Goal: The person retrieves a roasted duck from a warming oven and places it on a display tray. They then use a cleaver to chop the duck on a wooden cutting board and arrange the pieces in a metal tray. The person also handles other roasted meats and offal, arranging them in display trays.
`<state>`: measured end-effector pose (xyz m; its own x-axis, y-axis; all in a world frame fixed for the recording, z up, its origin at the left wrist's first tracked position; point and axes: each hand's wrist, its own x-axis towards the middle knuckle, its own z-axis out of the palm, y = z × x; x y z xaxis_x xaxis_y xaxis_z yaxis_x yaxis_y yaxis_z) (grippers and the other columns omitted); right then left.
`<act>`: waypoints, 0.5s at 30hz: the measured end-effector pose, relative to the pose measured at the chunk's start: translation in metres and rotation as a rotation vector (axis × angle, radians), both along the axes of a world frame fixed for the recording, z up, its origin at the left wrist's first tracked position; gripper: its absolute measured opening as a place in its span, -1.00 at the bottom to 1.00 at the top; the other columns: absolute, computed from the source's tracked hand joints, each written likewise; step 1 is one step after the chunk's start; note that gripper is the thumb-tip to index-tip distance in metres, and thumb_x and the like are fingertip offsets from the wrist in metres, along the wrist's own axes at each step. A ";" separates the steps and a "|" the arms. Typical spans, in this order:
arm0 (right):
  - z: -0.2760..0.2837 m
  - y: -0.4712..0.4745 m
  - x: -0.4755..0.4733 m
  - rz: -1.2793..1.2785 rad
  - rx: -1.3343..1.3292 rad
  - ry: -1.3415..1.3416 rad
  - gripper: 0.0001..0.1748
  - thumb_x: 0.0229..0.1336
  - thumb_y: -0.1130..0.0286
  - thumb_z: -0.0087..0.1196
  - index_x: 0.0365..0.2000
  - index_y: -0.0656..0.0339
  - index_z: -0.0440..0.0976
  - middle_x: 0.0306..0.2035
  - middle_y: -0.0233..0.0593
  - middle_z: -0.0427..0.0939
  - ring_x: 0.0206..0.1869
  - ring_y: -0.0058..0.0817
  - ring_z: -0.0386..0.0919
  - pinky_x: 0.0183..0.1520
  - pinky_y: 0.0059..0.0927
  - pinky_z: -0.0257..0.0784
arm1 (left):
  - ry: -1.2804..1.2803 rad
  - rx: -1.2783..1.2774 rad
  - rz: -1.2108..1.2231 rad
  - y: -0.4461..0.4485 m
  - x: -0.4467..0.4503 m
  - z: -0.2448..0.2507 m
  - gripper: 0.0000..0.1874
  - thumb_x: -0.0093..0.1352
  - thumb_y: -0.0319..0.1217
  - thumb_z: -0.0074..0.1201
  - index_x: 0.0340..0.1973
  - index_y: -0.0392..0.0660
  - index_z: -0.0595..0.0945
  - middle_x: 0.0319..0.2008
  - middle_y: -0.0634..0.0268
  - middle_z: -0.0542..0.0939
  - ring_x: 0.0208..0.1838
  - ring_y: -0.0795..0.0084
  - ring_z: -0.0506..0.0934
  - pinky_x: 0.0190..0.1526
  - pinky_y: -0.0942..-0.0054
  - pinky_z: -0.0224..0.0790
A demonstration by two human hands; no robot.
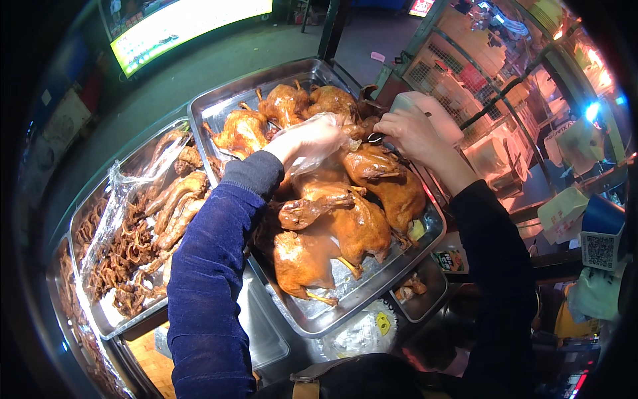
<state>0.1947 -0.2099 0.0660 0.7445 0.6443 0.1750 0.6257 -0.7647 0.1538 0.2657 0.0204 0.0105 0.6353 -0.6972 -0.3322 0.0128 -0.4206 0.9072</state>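
A large steel tray [344, 311] of whole glossy roasted poultry, probably ducks [304, 259], lies before me. My left hand [316, 137], covered in loose clear plastic [311, 162], is curled over the birds in the middle of the tray. A brown piece of poultry, perhaps a neck or head [355, 131], sticks out at its fingers; the fingertips are hidden. Bare, my right hand [411, 132] is at the tray's far right edge, fingers bent around a small looped metal piece [376, 138], too small to name. Dark meat [369, 107] lies just beyond both hands.
Left of it, another steel tray [107, 331] holds braised meat pieces [187, 199] under plastic film [117, 189]. A white container [428, 112] stands beside my right hand. Nearer me are a clear plastic lid [264, 319], a plastic pack [361, 331] and a small tray [433, 299] of scraps.
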 end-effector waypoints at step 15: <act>0.000 0.003 -0.003 0.019 -0.026 -0.002 -0.71 -0.07 0.48 0.24 -0.23 0.10 0.55 -0.29 -0.41 0.52 -0.14 -0.35 0.48 -0.10 -0.24 0.29 | -0.037 -0.002 0.020 0.003 -0.006 0.003 -0.16 0.20 -0.50 0.17 0.34 -0.52 0.15 0.13 -0.04 0.49 -0.06 0.43 0.53 -0.15 0.52 0.43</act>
